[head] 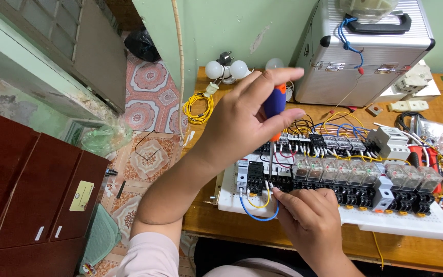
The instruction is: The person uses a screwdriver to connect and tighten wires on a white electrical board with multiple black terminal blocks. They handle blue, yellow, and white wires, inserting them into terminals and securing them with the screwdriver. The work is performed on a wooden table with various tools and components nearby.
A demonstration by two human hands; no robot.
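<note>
Left hand is closed round my screwdriver, shaft pointing straight down at the terminal block; right hand, just beside, pinches the blue wire there.

The left arm reaches in from the near left, its pale pink sleeve pushed up above the elbow and the bare forearm angled away toward the far right. The left hand is raised at the end of a bent wrist, back toward the camera. Its fingers are curled over and the thumb presses in from below, closing the grip. The right hand comes up from the near right edge and sits lower and nearer. Its knuckles are up, with forefinger and thumb pinched together at their tips, pointing left.
</note>
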